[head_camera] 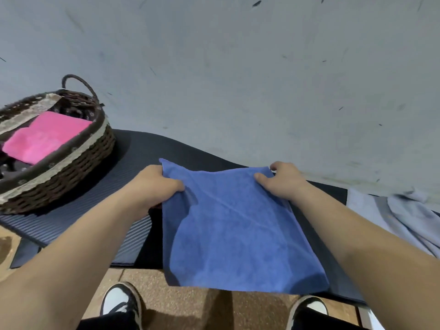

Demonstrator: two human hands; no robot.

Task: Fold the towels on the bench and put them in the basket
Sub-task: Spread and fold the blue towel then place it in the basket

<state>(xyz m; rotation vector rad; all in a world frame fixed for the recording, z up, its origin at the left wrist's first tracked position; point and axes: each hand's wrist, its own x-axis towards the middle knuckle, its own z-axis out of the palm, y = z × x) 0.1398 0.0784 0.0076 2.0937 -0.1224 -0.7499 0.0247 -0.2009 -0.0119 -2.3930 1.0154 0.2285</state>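
Note:
A blue towel [233, 229] lies spread on the dark bench [133, 158], its near edge hanging over the front. My left hand [154, 184] pinches the towel's far left corner. My right hand [283, 181] pinches the far right corner. A brown wicker basket [78, 160] with a lace-trimmed rim stands at the left of the bench. Inside it lies a folded pink towel [47, 136].
A pale grey-blue towel [402, 217] lies crumpled at the right end of the bench. A scuffed grey wall rises right behind the bench. Below the front edge are a brown floor and my two shoes [121, 303].

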